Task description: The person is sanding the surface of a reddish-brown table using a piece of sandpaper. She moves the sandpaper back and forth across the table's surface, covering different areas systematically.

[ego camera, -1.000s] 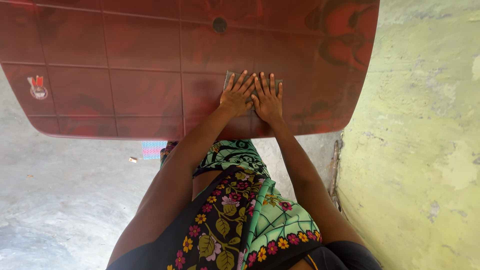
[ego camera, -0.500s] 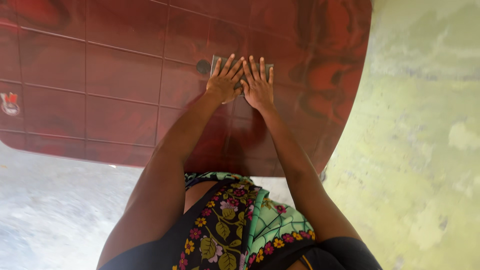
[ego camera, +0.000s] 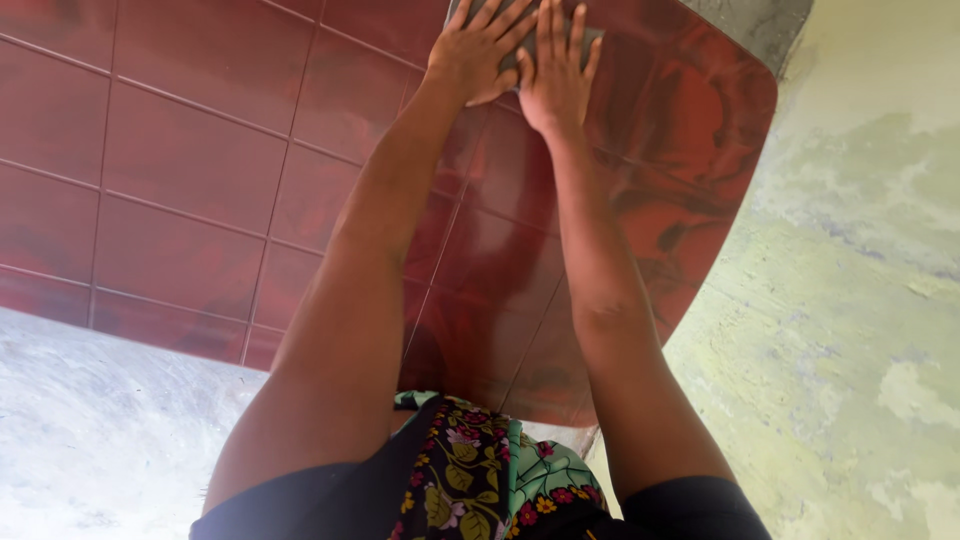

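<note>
Cloth (ego camera: 510, 55), grey-green, flat pad; lies on red plastic table (ego camera: 190, 160), far side, near the rounded right corner; mostly covered. Left hand (ego camera: 478, 55) and right hand (ego camera: 556, 70) side by side, palms down, fingers spread flat on the cloth; pressing, not gripping. Change: half a second ago the cloth lay nearer mid-table; both arms now reach at full stretch, so the wiping stroke appears to be carrying outward. Surface: glossy, moulded in tile-like squares, marbled dark red. Room: pale concrete floor (ego camera: 90, 420); yellow-green blotched wall (ego camera: 860, 330) at right.
</note>
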